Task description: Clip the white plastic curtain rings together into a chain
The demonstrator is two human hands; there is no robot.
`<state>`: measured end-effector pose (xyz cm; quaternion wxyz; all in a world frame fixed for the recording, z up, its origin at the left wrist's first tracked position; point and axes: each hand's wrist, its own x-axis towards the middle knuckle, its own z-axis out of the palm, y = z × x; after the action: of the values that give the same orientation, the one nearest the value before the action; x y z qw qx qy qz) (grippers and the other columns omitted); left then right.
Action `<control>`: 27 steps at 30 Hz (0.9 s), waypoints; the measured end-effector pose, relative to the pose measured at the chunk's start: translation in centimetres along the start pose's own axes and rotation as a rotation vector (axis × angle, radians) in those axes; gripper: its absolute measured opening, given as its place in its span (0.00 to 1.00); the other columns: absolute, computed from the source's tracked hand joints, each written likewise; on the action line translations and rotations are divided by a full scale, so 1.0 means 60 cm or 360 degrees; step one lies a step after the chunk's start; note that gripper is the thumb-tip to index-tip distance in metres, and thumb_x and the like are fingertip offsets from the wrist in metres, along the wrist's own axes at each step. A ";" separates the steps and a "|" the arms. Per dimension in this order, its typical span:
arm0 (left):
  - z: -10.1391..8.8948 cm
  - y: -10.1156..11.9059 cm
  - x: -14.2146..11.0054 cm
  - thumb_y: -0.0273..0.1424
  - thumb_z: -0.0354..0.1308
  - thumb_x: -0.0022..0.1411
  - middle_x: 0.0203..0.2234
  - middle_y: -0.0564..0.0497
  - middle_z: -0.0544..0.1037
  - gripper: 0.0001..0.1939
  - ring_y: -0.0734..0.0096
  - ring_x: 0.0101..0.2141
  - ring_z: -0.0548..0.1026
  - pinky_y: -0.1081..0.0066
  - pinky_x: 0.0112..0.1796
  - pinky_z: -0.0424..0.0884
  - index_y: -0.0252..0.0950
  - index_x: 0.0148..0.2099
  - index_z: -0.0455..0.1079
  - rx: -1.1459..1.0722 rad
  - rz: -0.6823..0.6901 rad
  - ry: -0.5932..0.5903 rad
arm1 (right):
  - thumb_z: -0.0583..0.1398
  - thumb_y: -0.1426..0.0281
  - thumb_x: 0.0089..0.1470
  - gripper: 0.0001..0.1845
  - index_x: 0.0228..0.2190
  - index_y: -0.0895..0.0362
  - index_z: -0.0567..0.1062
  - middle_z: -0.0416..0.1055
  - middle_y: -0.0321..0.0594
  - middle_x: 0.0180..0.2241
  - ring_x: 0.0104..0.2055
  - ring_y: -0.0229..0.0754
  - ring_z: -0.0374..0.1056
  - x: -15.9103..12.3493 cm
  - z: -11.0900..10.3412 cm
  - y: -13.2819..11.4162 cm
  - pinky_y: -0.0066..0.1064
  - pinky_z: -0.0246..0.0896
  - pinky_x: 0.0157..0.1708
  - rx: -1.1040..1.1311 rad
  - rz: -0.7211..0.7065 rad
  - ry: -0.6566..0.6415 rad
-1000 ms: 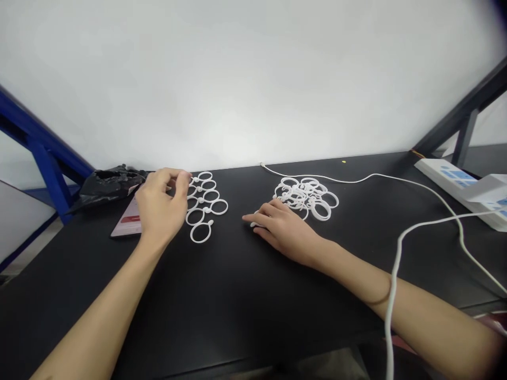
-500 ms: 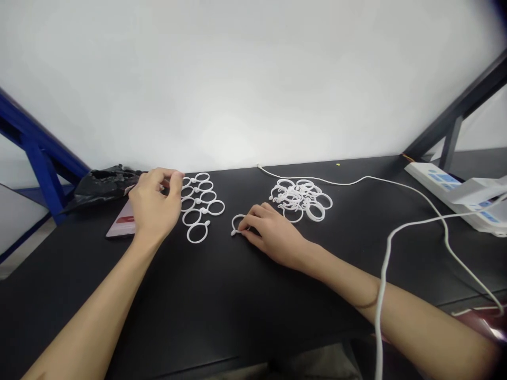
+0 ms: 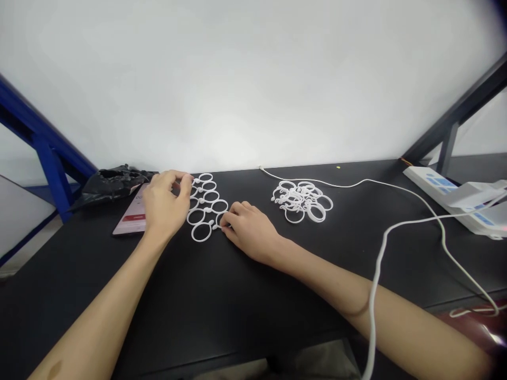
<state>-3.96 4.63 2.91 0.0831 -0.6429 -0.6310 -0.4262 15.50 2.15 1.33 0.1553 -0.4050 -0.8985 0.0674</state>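
Observation:
Several white plastic rings lie laid out in neat rows (image 3: pixel 206 206) on the black table (image 3: pixel 245 295). A loose heap of the same white rings (image 3: pixel 303 199) sits further right. My left hand (image 3: pixel 164 205) rests at the left edge of the rows, its fingers curled and touching the upper rings. My right hand (image 3: pixel 247 229) lies on the table at the lower right corner of the rows, fingers pinched on a single white ring (image 3: pixel 219 221) beside the nearest laid-out ring.
A phone with a red and white screen (image 3: pixel 132 217) lies left of my left hand, next to a crumpled black bag (image 3: pixel 109 183). A white cable (image 3: pixel 396 221) winds over the right side to a white power strip (image 3: pixel 455 198). Blue frame at left, black frame at right.
My right hand has slid left from beside the heap, dragging one ring across the table to the lower right corner of the rows. My left hand has stayed at the rows.

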 end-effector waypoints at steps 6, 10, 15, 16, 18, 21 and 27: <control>0.001 -0.002 -0.001 0.36 0.50 0.67 0.31 0.50 0.78 0.11 0.62 0.35 0.74 0.62 0.42 0.67 0.41 0.33 0.71 0.0031 0.0014 0.0004 | 0.55 0.68 0.64 0.10 0.37 0.56 0.77 0.70 0.43 0.40 0.41 0.44 0.63 0.006 0.003 0.003 0.35 0.59 0.42 0.0008 0.0009 0.0035; 0.003 -0.002 0.000 0.34 0.52 0.66 0.31 0.50 0.78 0.11 0.65 0.34 0.73 0.65 0.41 0.66 0.37 0.35 0.73 0.0053 0.0015 0.0013 | 0.55 0.68 0.64 0.11 0.37 0.57 0.77 0.70 0.43 0.40 0.41 0.43 0.63 0.006 0.007 0.002 0.35 0.59 0.42 0.0004 0.0022 0.0068; 0.003 0.000 -0.001 0.34 0.53 0.66 0.30 0.50 0.78 0.11 0.66 0.34 0.72 0.66 0.42 0.66 0.36 0.34 0.73 0.0057 0.0018 -0.0013 | 0.56 0.64 0.64 0.12 0.36 0.57 0.78 0.71 0.42 0.39 0.41 0.43 0.64 0.006 -0.001 0.006 0.34 0.59 0.42 0.0066 0.0031 0.0143; 0.003 0.000 -0.001 0.34 0.53 0.66 0.30 0.50 0.78 0.11 0.66 0.34 0.72 0.66 0.42 0.66 0.36 0.34 0.73 0.0058 0.0018 -0.0018 | 0.56 0.64 0.64 0.13 0.37 0.57 0.78 0.72 0.43 0.39 0.41 0.43 0.64 0.005 -0.007 0.013 0.34 0.59 0.42 0.0072 0.0056 0.0180; 0.003 0.001 -0.001 0.34 0.52 0.66 0.30 0.50 0.78 0.11 0.66 0.34 0.71 0.67 0.41 0.66 0.36 0.35 0.74 0.0060 0.0016 -0.0025 | 0.55 0.65 0.64 0.13 0.38 0.58 0.78 0.72 0.44 0.39 0.42 0.44 0.65 0.001 -0.022 0.036 0.34 0.60 0.42 0.0035 0.0117 0.0273; 0.003 0.002 -0.002 0.34 0.52 0.66 0.30 0.51 0.78 0.12 0.66 0.33 0.71 0.67 0.42 0.66 0.36 0.36 0.74 0.0058 0.0001 -0.0029 | 0.54 0.68 0.64 0.13 0.39 0.60 0.77 0.73 0.48 0.39 0.42 0.47 0.65 -0.017 -0.047 0.093 0.37 0.60 0.44 -0.0193 0.0222 0.0417; 0.002 0.002 -0.001 0.35 0.52 0.66 0.31 0.50 0.78 0.12 0.66 0.34 0.71 0.66 0.42 0.66 0.36 0.36 0.74 0.0072 -0.0015 -0.0064 | 0.60 0.64 0.59 0.12 0.40 0.59 0.77 0.73 0.46 0.37 0.39 0.49 0.67 -0.067 -0.076 0.190 0.40 0.62 0.43 -0.0393 0.0326 0.0309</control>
<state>-3.79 4.65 2.82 0.0830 -0.6462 -0.6451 -0.3991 27.58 6.64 1.93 0.1826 -0.5149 -0.8349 -0.0674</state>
